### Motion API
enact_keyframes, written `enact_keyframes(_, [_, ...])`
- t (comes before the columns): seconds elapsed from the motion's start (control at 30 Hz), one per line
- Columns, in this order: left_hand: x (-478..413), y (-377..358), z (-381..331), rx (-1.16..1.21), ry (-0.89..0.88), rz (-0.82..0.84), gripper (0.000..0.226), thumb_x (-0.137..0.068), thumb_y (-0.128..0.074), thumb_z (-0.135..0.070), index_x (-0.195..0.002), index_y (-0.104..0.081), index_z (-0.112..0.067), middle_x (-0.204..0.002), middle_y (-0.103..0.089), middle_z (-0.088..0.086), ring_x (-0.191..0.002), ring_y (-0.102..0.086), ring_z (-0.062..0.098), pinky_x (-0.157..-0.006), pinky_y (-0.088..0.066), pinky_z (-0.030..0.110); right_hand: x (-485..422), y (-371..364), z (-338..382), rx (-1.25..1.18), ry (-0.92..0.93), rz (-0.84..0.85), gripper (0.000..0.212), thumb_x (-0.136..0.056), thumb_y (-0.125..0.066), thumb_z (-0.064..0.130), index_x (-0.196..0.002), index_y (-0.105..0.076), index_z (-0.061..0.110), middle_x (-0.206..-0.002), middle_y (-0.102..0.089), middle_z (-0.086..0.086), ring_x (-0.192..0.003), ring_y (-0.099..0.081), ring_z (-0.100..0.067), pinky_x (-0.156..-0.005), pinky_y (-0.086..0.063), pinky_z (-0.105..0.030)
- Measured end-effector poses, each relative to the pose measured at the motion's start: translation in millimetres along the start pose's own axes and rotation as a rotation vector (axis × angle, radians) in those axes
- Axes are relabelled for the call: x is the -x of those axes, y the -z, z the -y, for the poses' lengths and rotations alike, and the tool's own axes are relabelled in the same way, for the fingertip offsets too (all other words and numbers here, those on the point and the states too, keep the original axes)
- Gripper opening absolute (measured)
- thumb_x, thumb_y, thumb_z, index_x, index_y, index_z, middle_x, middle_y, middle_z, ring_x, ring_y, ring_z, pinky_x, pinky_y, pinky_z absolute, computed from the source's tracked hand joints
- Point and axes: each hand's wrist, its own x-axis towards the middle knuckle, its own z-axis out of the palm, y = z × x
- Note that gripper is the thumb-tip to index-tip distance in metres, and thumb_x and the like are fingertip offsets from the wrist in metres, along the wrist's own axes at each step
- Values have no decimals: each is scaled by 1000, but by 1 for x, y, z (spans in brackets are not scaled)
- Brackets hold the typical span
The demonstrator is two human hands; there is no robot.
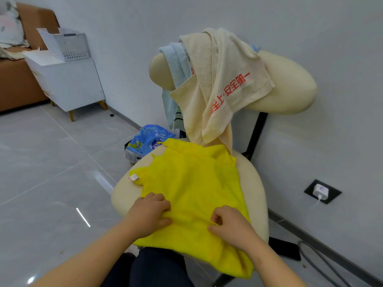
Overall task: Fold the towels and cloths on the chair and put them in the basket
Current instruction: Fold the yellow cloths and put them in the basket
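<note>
The curled fingers of the left hand (148,214) meet the thumb on a raised fold of the one yellow cloth (192,183), pinching it near the front edge of the chair (253,183) seat. The fingers of the right hand (230,226) are curled too, tips pressed against the thumb around a second small ridge of the same cloth, just right of the first. Both hands rest on the cloth, near each other but apart.

The yellow cloth lies spread over the chair seat; its near edge hangs over the seat front, and a small white label shows at its left corner.

Two towels hang over the chair's backrest: one cream towel (217,79) with red print, its lower end touching the far edge of the yellow cloth, and one blue towel (178,61) partly beneath it on the left. A striped edge shows below the blue one; whether it is a separate cloth cannot be told.

One white basket (68,46) stands well left of the chair and beyond it, on a white cabinet (68,83). One blue plastic packet (147,139) lies on the floor just left of the chair. One dark phone (286,248) lies on the floor to the chair's right.
</note>
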Motion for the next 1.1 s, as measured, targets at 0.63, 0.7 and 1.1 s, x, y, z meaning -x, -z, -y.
enact_keyframes(0.63, [-16,9,8,256,126,188,51,-87,-47,-58,-130,-47,-31,-131,-48,-3,-122,-39,20,-103,-32,36,-13,-7,6,3,-56,-344,32,-89,-54,47,-113,-56,27,-123,-54,3,-118,-43,-22,-95,-32,-32])
enact_keyframes(0.7, [-10,8,9,294,119,159,53,-82,-49,-59,-126,-52,-30,-124,-50,-5,-118,-43,18,-101,-35,34,3,-20,12,95,-60,-248,35,-85,-54,51,-115,-53,32,-122,-52,8,-119,-40,-18,-94,-30,-30])
enact_keyframes(1.1, [17,42,14,478,146,-207,20,-92,-57,-24,-81,-48,-37,-91,-56,-8,-89,-51,12,-73,-38,23,27,31,-12,187,-314,-169,16,-85,-46,24,-89,-61,25,-104,-63,-1,-106,-49,-24,-76,-30,-32])
